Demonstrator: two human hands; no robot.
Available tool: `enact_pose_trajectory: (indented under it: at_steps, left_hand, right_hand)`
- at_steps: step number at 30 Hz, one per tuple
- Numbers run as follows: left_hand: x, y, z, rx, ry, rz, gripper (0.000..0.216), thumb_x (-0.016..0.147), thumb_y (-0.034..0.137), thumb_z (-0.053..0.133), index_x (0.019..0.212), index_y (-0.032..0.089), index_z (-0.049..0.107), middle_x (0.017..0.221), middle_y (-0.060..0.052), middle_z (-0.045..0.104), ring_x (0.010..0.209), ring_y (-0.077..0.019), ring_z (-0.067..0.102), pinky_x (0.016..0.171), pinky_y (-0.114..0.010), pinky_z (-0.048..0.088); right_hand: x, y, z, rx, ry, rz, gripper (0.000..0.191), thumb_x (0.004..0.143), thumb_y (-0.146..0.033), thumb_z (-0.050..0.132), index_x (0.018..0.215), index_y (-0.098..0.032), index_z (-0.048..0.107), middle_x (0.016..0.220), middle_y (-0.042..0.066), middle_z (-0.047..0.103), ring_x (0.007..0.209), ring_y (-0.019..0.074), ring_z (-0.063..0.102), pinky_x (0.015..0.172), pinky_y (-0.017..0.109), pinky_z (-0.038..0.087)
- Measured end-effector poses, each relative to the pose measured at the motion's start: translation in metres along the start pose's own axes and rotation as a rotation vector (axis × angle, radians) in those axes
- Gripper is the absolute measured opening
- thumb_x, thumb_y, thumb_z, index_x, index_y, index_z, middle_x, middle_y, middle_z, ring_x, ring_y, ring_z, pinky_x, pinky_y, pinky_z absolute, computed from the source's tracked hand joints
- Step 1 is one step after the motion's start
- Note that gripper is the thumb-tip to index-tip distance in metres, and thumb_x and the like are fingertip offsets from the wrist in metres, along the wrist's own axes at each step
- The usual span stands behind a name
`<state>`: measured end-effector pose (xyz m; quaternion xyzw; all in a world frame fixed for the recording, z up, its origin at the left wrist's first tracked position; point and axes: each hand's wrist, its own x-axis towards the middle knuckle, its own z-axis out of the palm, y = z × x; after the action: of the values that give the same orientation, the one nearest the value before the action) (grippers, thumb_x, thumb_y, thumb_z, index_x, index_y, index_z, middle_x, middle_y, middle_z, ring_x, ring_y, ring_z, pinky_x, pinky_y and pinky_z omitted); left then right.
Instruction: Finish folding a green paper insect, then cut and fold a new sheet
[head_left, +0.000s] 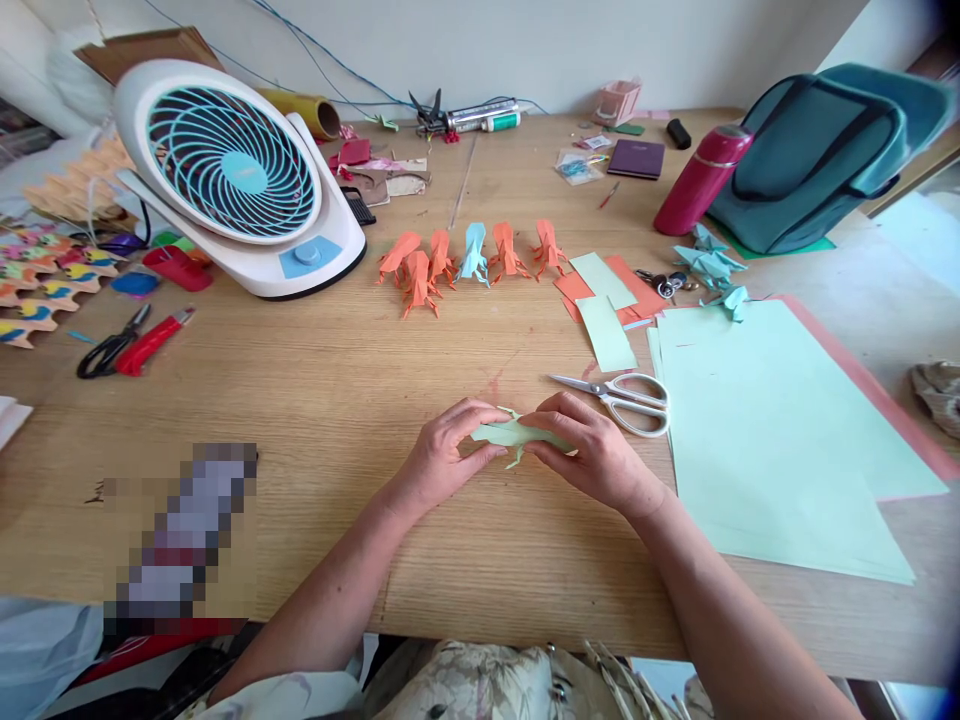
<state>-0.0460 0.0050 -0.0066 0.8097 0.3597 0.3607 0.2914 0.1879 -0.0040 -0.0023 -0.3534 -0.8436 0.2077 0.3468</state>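
Observation:
A pale green folded paper figure (501, 432) with thin legs is held between both hands over the near middle of the table. My left hand (454, 440) pinches its left end between thumb and fingers. Around the right end my right hand (589, 445) is closed, its fingers hiding part of the paper. White-handled scissors (636, 403) lie just beyond my right hand. Farther back stand several orange folded paper figures (418, 280) and one light blue figure (474, 252) of a similar leggy shape.
To the right lie pale green sheets (765, 430), with cut paper strips (606, 335), keys (660, 284) and blue-green folded figures (712, 262) behind. A white fan (240, 175), black scissors (112, 345) and a red cutter (155, 342) are left. A magenta flask (701, 180) stands by a teal bag (817, 160).

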Motion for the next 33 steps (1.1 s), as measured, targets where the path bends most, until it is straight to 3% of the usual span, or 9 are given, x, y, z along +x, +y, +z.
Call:
enact_pose_trajectory:
  at_steps: [6,11,18,26,31,33]
  left_hand:
    - [-0.0011,-0.0019,0.001,-0.039,0.003,-0.017,0.028,0.087,0.014,0.068,0.113,0.022,0.067,0.112,-0.008,0.071,0.1,-0.0175,0.067,0.072,-0.025,0.054]
    - [-0.0024,-0.0049,0.0024,-0.068,0.013,-0.016,0.031,0.086,0.015,0.07,0.115,0.022,0.068,0.112,-0.007,0.072,0.103,-0.0179,0.067,0.084,-0.029,0.055]
    - [0.0005,-0.0003,0.0004,-0.111,0.058,-0.044,0.029,0.083,0.014,0.073,0.111,0.022,0.07,0.108,-0.007,0.074,0.095,-0.0173,0.069,0.072,-0.024,0.053]
    - [0.0004,0.0018,0.0035,-0.177,0.048,-0.127,0.025,0.081,0.014,0.074,0.105,0.021,0.072,0.106,-0.007,0.075,0.092,-0.0173,0.069,0.069,-0.024,0.053]
    - [-0.0011,-0.0014,0.0086,-0.165,0.093,-0.258,0.027,0.08,0.017,0.076,0.106,0.019,0.072,0.102,-0.007,0.074,0.085,-0.0166,0.068,0.066,-0.024,0.052]
    - [-0.0006,-0.0012,0.0086,-0.158,0.099,-0.249,0.026,0.08,0.016,0.075,0.105,0.019,0.071,0.103,-0.007,0.074,0.087,-0.0166,0.068,0.068,-0.024,0.053]
  right_hand:
    - [-0.0001,0.0003,0.0001,0.029,0.002,0.025,0.026,0.095,-0.022,0.06,0.121,-0.023,0.059,0.102,0.008,0.058,0.088,0.0201,0.061,0.077,0.034,0.055]
    - [-0.0005,0.0022,0.0015,0.066,0.02,-0.007,0.026,0.095,-0.023,0.06,0.121,-0.024,0.062,0.099,0.007,0.058,0.086,0.0195,0.061,0.076,0.034,0.054]
    - [0.0015,0.0034,-0.0029,0.09,0.011,0.003,0.029,0.092,-0.024,0.066,0.12,-0.023,0.062,0.102,0.008,0.059,0.091,0.0218,0.059,0.079,0.036,0.053]
    - [0.0007,0.005,-0.0004,0.126,0.014,-0.002,0.024,0.093,-0.024,0.063,0.118,-0.023,0.064,0.098,0.007,0.059,0.086,0.0197,0.06,0.077,0.034,0.053]
    - [0.0014,0.0028,-0.0026,0.039,0.015,0.124,0.037,0.086,-0.032,0.072,0.12,-0.022,0.062,0.106,0.01,0.063,0.097,0.0254,0.063,0.082,0.038,0.053]
    - [0.0026,0.0012,-0.0041,0.077,0.019,0.215,0.032,0.084,-0.03,0.074,0.113,-0.021,0.064,0.104,0.008,0.067,0.094,0.0249,0.064,0.081,0.037,0.053]
